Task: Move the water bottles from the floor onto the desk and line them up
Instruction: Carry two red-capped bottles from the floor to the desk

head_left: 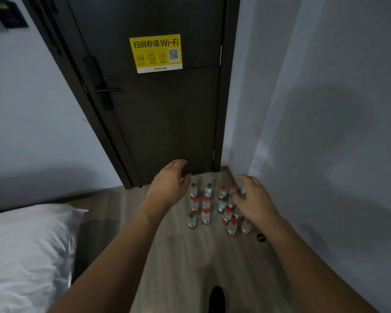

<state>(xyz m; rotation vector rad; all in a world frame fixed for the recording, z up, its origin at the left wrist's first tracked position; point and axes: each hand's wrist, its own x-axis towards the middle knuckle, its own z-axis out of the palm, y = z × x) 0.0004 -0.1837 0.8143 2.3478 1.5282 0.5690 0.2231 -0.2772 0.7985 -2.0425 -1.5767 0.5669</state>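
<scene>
Fingers first: the left hand (169,184) sits just left of center frame with its fingers loosely curled and spread, nothing in them. The right hand (254,201) is right of center, fingers also apart and empty, and it covers a couple of bottles from the camera's angle, so I can't say whether it touches any. Both bare forearms run up from the bottom edge.

Between and just beyond the hands is the cluster of small clear plastic water bottles (217,207), all upright on the pale grey wood-look plank floor (178,263), roughly in rows, close together. Most have red caps and red labels, a few have green caps. None are lifted.

Right of the cluster there's a small round black thing (260,237) on the floor, too blurry to identify. Behind the bottles, upper middle of the frame, is a dark brown door (163,123) with a yellow Wi-Fi sticker (155,53) and a dark lever handle (107,89). White pillow (25,251) at lower left, plain white wall (325,109) along the right side.
</scene>
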